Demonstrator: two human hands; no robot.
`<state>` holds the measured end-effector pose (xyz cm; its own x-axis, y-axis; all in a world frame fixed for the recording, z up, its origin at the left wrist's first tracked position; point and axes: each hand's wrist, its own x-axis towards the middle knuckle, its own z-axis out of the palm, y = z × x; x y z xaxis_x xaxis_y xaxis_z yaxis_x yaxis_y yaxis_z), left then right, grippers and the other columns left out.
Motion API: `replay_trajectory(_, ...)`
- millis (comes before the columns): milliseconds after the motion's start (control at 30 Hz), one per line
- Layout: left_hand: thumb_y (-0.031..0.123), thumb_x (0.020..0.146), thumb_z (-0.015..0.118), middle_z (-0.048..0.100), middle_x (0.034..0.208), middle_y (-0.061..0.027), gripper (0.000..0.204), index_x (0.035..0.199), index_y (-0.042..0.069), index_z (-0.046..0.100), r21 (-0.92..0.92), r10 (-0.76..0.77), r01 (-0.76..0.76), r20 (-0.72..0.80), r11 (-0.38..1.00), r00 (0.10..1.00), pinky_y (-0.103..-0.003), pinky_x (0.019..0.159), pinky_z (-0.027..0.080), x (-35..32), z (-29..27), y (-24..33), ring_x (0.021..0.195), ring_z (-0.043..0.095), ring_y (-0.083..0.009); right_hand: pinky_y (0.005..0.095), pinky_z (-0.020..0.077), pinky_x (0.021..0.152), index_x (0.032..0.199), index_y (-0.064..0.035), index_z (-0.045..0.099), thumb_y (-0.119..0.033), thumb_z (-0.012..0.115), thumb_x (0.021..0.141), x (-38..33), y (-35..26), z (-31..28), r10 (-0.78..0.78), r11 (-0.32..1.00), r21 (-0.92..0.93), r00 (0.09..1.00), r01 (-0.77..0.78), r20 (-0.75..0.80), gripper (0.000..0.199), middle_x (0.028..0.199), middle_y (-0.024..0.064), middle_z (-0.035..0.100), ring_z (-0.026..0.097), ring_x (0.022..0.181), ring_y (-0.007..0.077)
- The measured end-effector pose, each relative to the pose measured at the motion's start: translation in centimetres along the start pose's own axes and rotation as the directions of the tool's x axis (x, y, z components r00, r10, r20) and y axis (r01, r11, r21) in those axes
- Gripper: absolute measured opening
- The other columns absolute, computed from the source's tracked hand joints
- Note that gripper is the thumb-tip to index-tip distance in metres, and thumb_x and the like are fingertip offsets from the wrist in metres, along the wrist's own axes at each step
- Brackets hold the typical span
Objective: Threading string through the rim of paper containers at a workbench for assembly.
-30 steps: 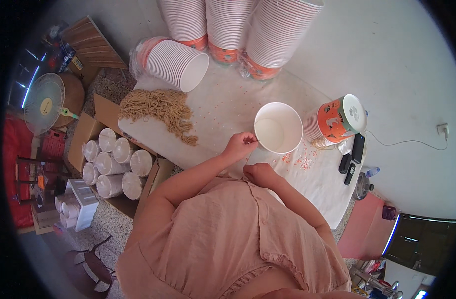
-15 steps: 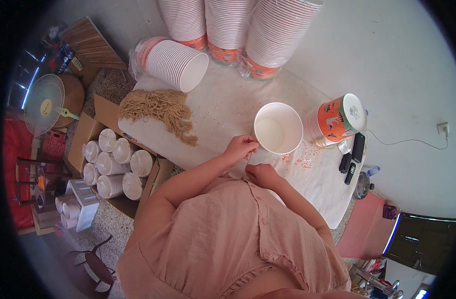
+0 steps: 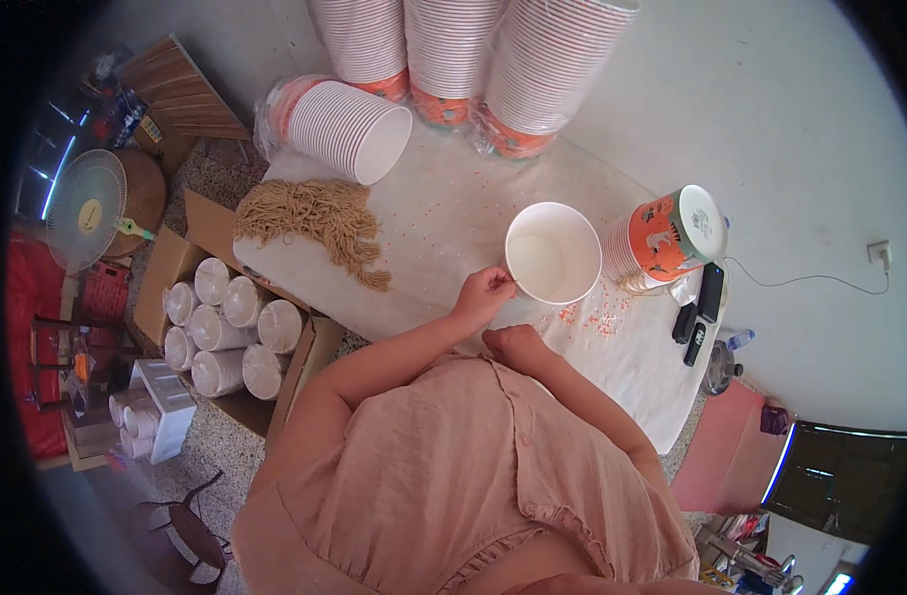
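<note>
A white paper bucket (image 3: 554, 255) stands on the covered table in front of me, its open mouth facing up. My left hand (image 3: 485, 296) is at its near left side, fingertips pinched together against the wall just under the rim. What the pinch holds is too small to make out. Close to my body, below the bucket, my right hand (image 3: 518, 345) is curled closed, its fingertips hidden. To the left lies a bundle of tan cord (image 3: 315, 220). Right of the bucket, a stack of orange-and-green printed paper buckets (image 3: 669, 236) leans over, with some cord at its lower side.
Tall wrapped bucket stacks (image 3: 452, 50) stand along the back, and one stack (image 3: 344, 129) lies on its side. Small orange and white scraps (image 3: 607, 319) dot the white table cover (image 3: 434, 238). Black devices (image 3: 709, 293) lie at right. A carton (image 3: 315, 362) of wrapped stacks is at left.
My left hand keeps its pinch beside the bucket and shifts very slightly. The right hand has moved a little to the left, toward my body. The bucket stays in place.
</note>
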<state>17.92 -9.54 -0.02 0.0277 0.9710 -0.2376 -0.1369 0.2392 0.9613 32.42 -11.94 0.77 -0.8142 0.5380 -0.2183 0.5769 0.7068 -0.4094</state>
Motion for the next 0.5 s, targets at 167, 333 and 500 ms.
replay_trajectory(167,0.008,0.087,0.059,0.065,0.081,-0.0044,0.009,0.091,0.0,0.059,-0.012,0.101,-0.1,0.013,0.995,0.995,-0.024,0.066,0.048,0.6,0.0,-1.2,0.075,0.06,-0.01,0.0432,0.0509,0.056,0.082,-0.0074,0.056,-0.022,0.06,0.076,-0.1,0.1,0.2,-0.034,0.999,-0.041,0.999,0.035,0.011,0.016,0.069,0.0131,0.064,0.065,0.067,0.0315)
replay_trajectory(333,0.009,0.087,0.06,0.065,0.081,-0.0045,0.009,0.091,0.0,0.06,-0.013,0.106,-0.106,-0.005,0.994,0.994,-0.023,0.066,0.048,0.8,0.3,-1.1,0.076,0.061,-0.0094,0.0437,0.0502,0.054,0.082,-0.0075,0.056,-0.017,0.058,0.075,0.0,0.2,0.4,-0.065,0.998,-0.024,0.998,0.064,-0.004,0.012,0.067,0.0127,0.063,0.065,0.065,0.032)
replay_trajectory(500,0.011,0.087,0.06,0.066,0.082,-0.0035,0.012,0.092,0.0,0.061,0.152,0.089,-0.103,0.097,0.983,0.991,-0.023,0.064,0.047,1.7,-0.7,-0.4,0.076,0.061,-0.0091,0.044,0.0472,0.052,0.074,-0.0069,0.052,-0.013,0.056,0.078,-0.2,-0.3,-0.6,-0.054,0.998,0.013,0.996,0.055,-0.064,0.008,0.062,0.013,0.059,0.061,0.059,0.0323)
